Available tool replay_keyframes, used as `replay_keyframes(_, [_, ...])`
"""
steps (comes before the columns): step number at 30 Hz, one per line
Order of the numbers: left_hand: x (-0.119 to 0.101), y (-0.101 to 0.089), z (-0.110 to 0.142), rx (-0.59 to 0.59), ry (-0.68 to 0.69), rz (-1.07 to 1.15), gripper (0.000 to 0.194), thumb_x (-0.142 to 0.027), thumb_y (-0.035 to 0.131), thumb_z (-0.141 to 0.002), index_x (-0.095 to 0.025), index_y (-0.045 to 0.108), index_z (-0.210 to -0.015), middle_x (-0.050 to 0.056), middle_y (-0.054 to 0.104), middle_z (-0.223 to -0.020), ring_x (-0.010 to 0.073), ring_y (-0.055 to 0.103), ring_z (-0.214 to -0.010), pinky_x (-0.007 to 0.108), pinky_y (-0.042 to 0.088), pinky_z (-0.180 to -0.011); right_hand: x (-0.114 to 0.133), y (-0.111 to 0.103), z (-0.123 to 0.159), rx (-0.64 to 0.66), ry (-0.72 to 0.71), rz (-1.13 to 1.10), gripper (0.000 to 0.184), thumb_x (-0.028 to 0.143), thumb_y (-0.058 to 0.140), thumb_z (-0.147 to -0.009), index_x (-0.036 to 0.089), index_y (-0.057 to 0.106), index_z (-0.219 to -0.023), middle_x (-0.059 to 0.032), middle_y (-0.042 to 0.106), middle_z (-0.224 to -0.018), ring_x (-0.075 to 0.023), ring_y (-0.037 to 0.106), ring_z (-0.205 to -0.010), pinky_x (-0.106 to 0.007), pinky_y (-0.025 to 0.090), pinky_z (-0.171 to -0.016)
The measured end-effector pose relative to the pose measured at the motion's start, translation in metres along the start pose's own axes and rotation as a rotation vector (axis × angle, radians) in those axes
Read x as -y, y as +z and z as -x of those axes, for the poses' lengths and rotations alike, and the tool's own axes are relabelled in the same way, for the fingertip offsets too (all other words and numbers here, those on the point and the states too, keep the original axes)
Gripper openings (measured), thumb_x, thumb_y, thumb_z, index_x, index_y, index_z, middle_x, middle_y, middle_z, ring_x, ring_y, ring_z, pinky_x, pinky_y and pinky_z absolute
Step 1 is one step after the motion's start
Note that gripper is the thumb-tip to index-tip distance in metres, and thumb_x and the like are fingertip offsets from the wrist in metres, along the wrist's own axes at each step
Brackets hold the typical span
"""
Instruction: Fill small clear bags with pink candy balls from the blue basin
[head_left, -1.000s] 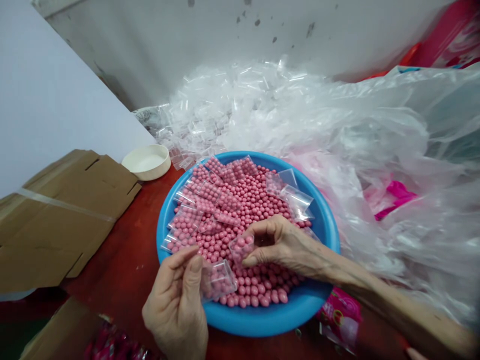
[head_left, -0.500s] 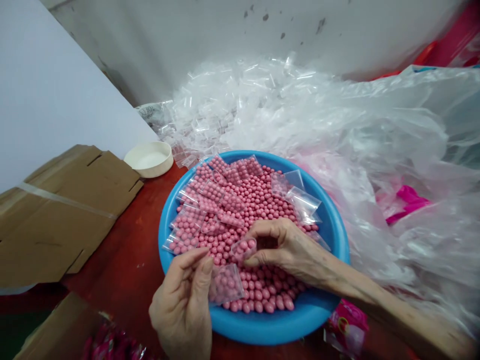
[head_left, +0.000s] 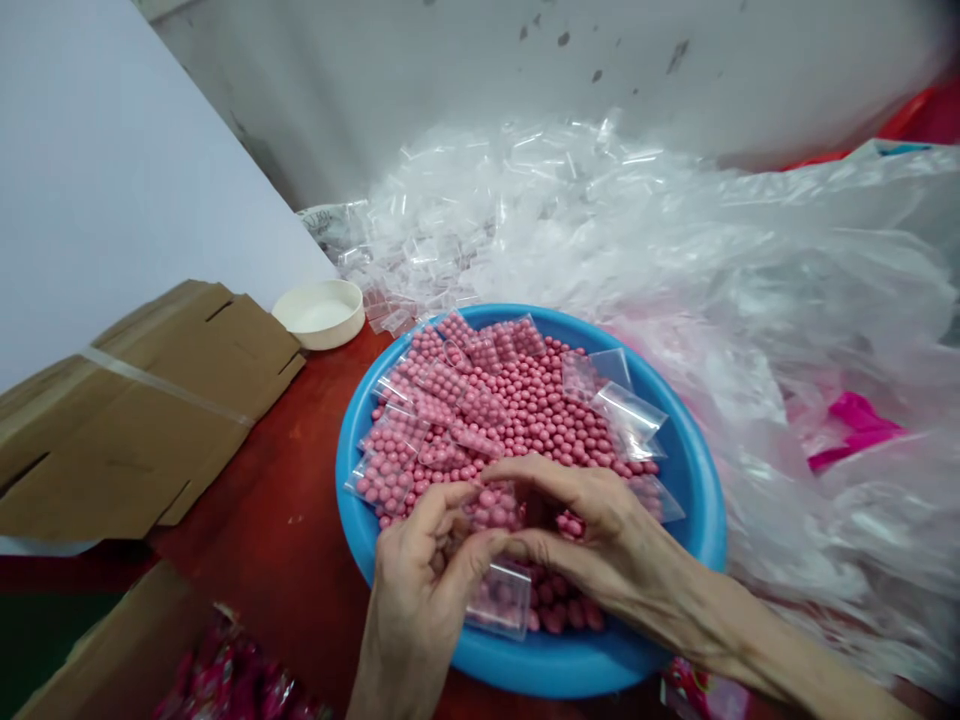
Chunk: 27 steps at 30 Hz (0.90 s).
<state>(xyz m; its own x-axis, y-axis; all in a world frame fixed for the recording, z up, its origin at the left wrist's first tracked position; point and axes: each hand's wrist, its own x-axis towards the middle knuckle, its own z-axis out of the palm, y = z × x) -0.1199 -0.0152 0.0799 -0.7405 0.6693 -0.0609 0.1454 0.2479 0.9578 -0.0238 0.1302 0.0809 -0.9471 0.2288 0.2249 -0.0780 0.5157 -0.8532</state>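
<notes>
A blue basin (head_left: 709, 490) holds many small round pink balls (head_left: 532, 400), with several clear plastic packets (head_left: 442, 380) of the balls on top at the left. Over the basin's near part, my left hand (head_left: 420, 580) and my right hand (head_left: 600, 530) meet around a clear packet with pink balls (head_left: 491, 508). Both hands are closed on it, thumbs nearly touching; my fingers cover part of it. Below my left thumb lies a flat clear packet (head_left: 501, 600). Empty-looking clear sleeves (head_left: 630, 415) rest inside the basin's right side.
A heap of clear plastic packets (head_left: 465, 200) and sheer plastic sheeting (head_left: 750, 260) lies behind and right. On the red table (head_left: 277, 470) are a white round dish (head_left: 321, 315) and folded cardboard (head_left: 150, 400). An open box with shiny magenta wrappers (head_left: 232, 670) stands at lower left.
My left hand has moved right and up to meet my right hand at the packet of balls. The view has shifted slightly, so the basin sits farther right.
</notes>
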Motion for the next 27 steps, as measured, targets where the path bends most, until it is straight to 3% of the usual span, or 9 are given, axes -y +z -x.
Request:
replay_keyframes(3, [-0.005, -0.002, 0.0, 0.087, -0.126, 0.146, 0.017, -0.029, 0.066, -0.075, -0.017, 0.065, -0.087, 0.0, 0.064, -0.063, 0.0093, 0.056, -0.052, 0.016, 0.044, -0.046, 0.005, -0.003, 0.002, 0.096, -0.05, 0.02, 0.037, 0.021, 0.056, -0.089, 0.028, 0.049, -0.125, -0.0013, 0.061, -0.119, -0.0152, 0.057, -0.106, -0.028, 0.044, -0.091])
replay_keyframes(5, [-0.008, -0.003, 0.0, 0.16, -0.213, 0.258, 0.014, -0.028, 0.064, -0.076, -0.018, 0.065, -0.085, 0.0, 0.064, -0.065, 0.0081, 0.057, -0.05, 0.015, 0.043, -0.044, 0.008, -0.005, 0.003, 0.151, -0.067, 0.012, 0.036, 0.022, 0.056, -0.09, 0.03, 0.048, -0.124, 0.0009, 0.061, -0.119, -0.0131, 0.056, -0.106, -0.025, 0.042, -0.091])
replay_keyframes(9, [-0.01, -0.006, -0.002, 0.267, -0.23, 0.277, 0.009, -0.026, 0.065, -0.075, -0.017, 0.064, -0.079, -0.001, 0.062, -0.063, 0.0083, 0.057, -0.05, 0.015, 0.045, -0.044, 0.011, -0.01, -0.001, 0.212, -0.01, 0.003, 0.019, 0.018, 0.062, -0.085, 0.024, 0.055, -0.101, 0.0036, 0.065, -0.089, -0.0101, 0.06, -0.078, -0.02, 0.045, -0.073])
replay_keyframes(12, [-0.009, -0.007, -0.005, 0.336, -0.187, 0.198, 0.009, -0.025, 0.066, -0.075, -0.017, 0.063, -0.076, -0.002, 0.06, -0.058, 0.0079, 0.055, -0.048, 0.016, 0.044, -0.045, 0.011, -0.013, -0.008, 0.322, 0.081, -0.085, 0.02, 0.007, 0.063, -0.076, 0.02, 0.048, -0.08, 0.0086, 0.056, -0.062, -0.0063, 0.053, -0.055, -0.016, 0.04, -0.054])
replay_keyframes(15, [-0.007, -0.008, -0.006, 0.35, -0.173, 0.132, 0.009, -0.026, 0.065, -0.076, -0.018, 0.061, -0.076, -0.004, 0.056, -0.054, 0.0072, 0.053, -0.046, 0.015, 0.041, -0.044, 0.011, -0.015, -0.014, 0.415, 0.204, -0.303, 0.02, 0.009, 0.06, -0.076, 0.02, 0.043, -0.075, 0.0092, 0.049, -0.056, -0.0054, 0.049, -0.048, -0.014, 0.037, -0.044])
replay_keyframes(19, [-0.007, -0.007, -0.006, 0.353, -0.167, 0.079, 0.011, -0.028, 0.063, -0.077, -0.018, 0.06, -0.075, -0.004, 0.053, -0.051, 0.0077, 0.051, -0.045, 0.016, 0.039, -0.044, 0.01, -0.017, -0.016, 0.519, 0.423, -0.639, 0.016, 0.015, 0.054, -0.082, 0.021, 0.04, -0.077, 0.0067, 0.052, -0.06, -0.0061, 0.052, -0.046, -0.013, 0.038, -0.039])
replay_keyframes(27, [-0.009, -0.006, -0.004, 0.315, -0.119, 0.046, 0.012, -0.03, 0.059, -0.08, -0.02, 0.057, -0.074, -0.006, 0.048, -0.049, 0.0069, 0.047, -0.042, 0.015, 0.033, -0.041, -0.001, -0.016, -0.013, 0.497, 0.532, -0.809, 0.025, 0.031, 0.062, -0.083, 0.02, 0.04, -0.078, 0.0068, 0.055, -0.054, -0.0067, 0.054, -0.042, -0.012, 0.037, -0.036])
